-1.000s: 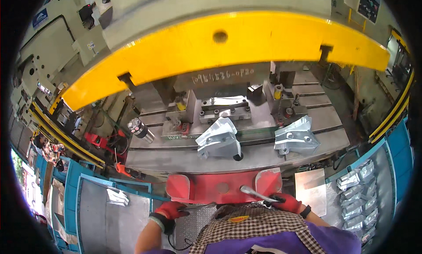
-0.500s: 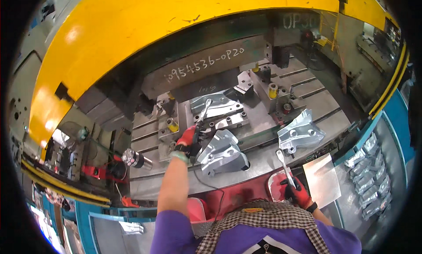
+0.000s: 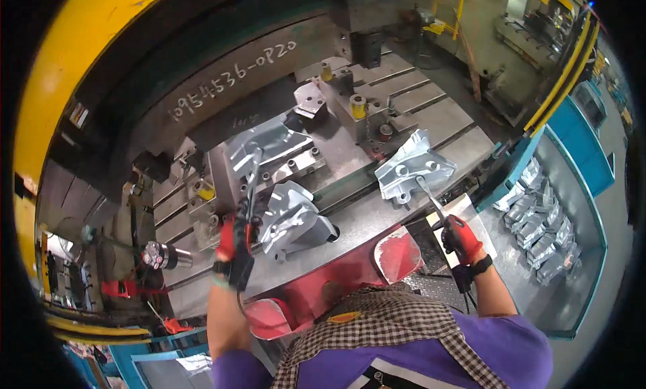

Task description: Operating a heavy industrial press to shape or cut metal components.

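Note:
My left hand [image 3: 237, 239], in a red and black glove, is closed on a rod-shaped tool [image 3: 252, 187] with a round metal head. That head lies over a formed sheet-metal part [image 3: 277, 138] in the press die. My right hand [image 3: 463, 242], gloved alike, grips a similar round-headed rod tool [image 3: 435, 204]. Its head overlaps the lower edge of another bent sheet-metal part [image 3: 418, 161] at the right of the press bed; whether they touch I cannot tell. Between my hands, a third sheet-metal part [image 3: 291, 221] rests at the bed's front edge.
The dark upper die [image 3: 235, 79] hangs over the far side of the bed. A steel bottle [image 3: 168, 256] stands at left. At right, a blue-edged bin [image 3: 584, 301] holds several metal parts [image 3: 542, 227]. A flat sheet [image 3: 464, 221] lies beneath my right hand. Cables run from both wrists.
The view has swung right. My right hand has raised its tool up to the right-hand part. My left tool's head remains over the part in the die.

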The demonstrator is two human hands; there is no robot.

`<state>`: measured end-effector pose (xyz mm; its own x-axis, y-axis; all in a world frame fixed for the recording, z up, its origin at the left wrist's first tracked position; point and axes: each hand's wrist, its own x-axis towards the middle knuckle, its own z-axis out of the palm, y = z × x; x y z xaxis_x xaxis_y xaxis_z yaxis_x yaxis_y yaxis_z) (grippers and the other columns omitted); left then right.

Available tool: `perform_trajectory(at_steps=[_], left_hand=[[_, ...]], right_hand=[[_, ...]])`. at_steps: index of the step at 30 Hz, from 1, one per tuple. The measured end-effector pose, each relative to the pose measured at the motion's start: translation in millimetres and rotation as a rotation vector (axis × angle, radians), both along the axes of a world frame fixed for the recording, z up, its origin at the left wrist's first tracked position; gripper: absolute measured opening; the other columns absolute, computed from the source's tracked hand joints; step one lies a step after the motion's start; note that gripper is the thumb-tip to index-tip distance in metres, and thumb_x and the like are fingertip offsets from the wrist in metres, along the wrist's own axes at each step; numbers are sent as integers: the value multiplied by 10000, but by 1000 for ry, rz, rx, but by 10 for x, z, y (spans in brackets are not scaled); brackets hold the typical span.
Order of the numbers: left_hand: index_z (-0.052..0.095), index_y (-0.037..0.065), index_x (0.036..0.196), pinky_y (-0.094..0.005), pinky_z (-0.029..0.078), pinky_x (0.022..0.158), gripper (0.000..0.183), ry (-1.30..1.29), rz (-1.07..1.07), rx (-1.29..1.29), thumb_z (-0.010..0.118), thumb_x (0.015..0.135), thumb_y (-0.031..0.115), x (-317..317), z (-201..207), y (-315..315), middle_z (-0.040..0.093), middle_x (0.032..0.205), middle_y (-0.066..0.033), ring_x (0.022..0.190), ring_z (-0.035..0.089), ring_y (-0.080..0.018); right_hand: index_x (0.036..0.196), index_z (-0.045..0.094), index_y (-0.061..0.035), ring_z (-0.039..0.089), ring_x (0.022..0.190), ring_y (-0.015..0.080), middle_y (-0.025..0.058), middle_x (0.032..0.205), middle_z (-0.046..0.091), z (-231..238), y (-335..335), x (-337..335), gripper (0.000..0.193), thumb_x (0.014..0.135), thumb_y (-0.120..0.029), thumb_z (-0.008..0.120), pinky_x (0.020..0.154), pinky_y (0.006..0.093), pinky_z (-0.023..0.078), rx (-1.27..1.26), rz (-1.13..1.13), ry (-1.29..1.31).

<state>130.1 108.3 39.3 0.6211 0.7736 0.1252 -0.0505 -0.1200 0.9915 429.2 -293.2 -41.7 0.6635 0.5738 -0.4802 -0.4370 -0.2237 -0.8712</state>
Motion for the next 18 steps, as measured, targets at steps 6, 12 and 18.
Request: perform_trajectory(at_steps=[6,12,18], left_hand=[[599,39,1074,-234,363,550,397,375,-35,-315,392,977,364,-773,298,-814,551,730,-2,604,444,-82],[592,61,1051,-242,420,637,342,352,-7,-300,392,992,332,-1149,-75,-1272,566,831,10,700,486,-85],[559,42,1153,-255,437,765,340,230,-8,-277,420,987,305,-1283,-531,-1300,589,954,9,860,522,-88]], right_hand=[[977,581,-28,433,420,80,-24,561,461,158,-47,-33,423,967,-415,411,373,229,363,60,144,-127],[1038,565,-106,492,564,89,-28,671,530,399,877,-233,316,958,-391,454,508,246,396,253,257,206],[1118,577,-112,524,677,111,-12,800,586,591,2400,-472,447,926,-497,454,599,280,420,294,320,83]])
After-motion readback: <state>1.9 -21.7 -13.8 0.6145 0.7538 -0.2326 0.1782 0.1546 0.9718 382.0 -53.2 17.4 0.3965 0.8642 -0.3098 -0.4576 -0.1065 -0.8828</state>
